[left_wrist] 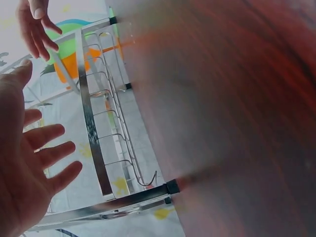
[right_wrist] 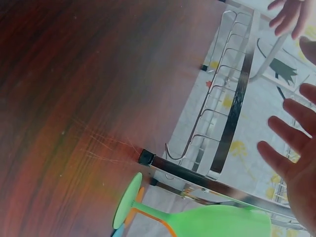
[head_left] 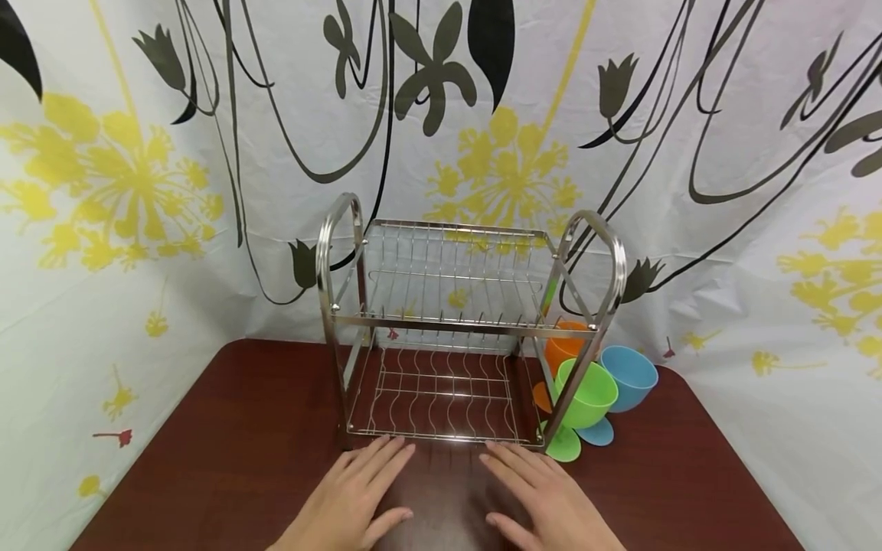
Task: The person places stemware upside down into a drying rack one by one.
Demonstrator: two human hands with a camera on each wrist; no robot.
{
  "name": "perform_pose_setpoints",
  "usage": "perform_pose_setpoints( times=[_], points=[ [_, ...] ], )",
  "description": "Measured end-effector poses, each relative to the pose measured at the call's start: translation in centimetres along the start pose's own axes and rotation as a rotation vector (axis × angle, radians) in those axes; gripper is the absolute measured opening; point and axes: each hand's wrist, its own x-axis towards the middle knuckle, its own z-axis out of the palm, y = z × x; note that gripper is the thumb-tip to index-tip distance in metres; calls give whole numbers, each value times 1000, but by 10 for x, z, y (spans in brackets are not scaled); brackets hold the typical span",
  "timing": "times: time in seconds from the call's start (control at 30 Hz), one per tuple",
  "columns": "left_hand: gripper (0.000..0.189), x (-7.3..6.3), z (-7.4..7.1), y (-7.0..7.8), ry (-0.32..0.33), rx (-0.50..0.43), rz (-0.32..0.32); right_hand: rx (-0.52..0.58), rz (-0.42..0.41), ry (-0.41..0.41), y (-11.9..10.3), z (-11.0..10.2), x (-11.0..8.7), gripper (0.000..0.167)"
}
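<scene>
My left hand [head_left: 354,493] and right hand [head_left: 547,497] are held out in front of a two-tier metal dish rack [head_left: 455,327], fingers extended and nothing in either. In the head view the fingertips overlap the rack's lower front edge. Both wrist views show the palms facing the rack with fingers spread. No dishes lie on either tier. Just right of the rack stand a green goblet [head_left: 587,394], a blue goblet [head_left: 628,379] and an orange goblet [head_left: 561,353], the orange one partly hidden behind the rack's side frame.
The rack and goblets stand on a dark reddish-brown table [head_left: 234,436] with rounded back corners. Behind and to both sides hangs a white sheet [head_left: 276,191] printed with yellow, grey and black plants. Black feet [right_wrist: 146,157] support the rack.
</scene>
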Motion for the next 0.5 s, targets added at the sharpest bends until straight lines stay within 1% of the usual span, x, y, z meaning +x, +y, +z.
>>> perform_pose_setpoints(
  times=[0.17, 0.33, 0.43, 0.5],
  points=[
    [63, 7, 0, 0, 76, -1, -55, 15, 32, 89, -1, -1, 2, 73],
    [60, 10, -2, 0, 120, -28, -105, 79, -15, 192, 1, -1, 7, 65],
    [58, 13, -3, -1, 151, -51, -138, 87, -38, 253, 3, -1, 12, 57],
    [58, 15, -3, -1, 175, -69, -158, 82, -34, 278, 3, -3, 14, 55]
  ],
)
